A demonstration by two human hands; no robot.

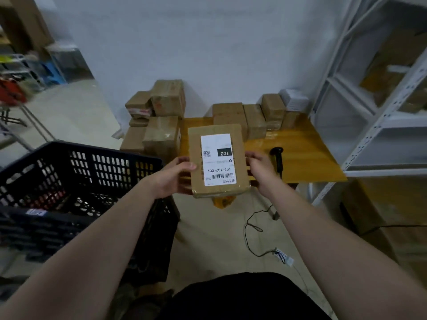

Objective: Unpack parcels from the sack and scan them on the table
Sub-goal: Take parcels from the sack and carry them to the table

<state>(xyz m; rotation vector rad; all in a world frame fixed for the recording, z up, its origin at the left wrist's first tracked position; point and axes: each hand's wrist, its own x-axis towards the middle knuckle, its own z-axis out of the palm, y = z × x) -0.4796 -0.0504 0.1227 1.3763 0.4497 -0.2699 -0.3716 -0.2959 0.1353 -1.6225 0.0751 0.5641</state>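
Note:
A flat cardboard parcel [239, 158] with a white shipping label facing up is held over the front edge of the small yellow table [305, 148]. My left hand [175, 179] grips its left side and my right hand [261, 169] grips its right side. A black handheld scanner [278, 158] lies on the table just right of my right hand, its cable trailing down to the floor. Several taped cardboard parcels [254, 118] stand in a row at the back of the table.
A black perforated plastic crate [76, 181] sits at my left. A stack of cardboard boxes [159, 116] rests on the floor left of the table. White metal shelving [381, 100] holding boxes rises on the right. Red and blue clutter is at far left.

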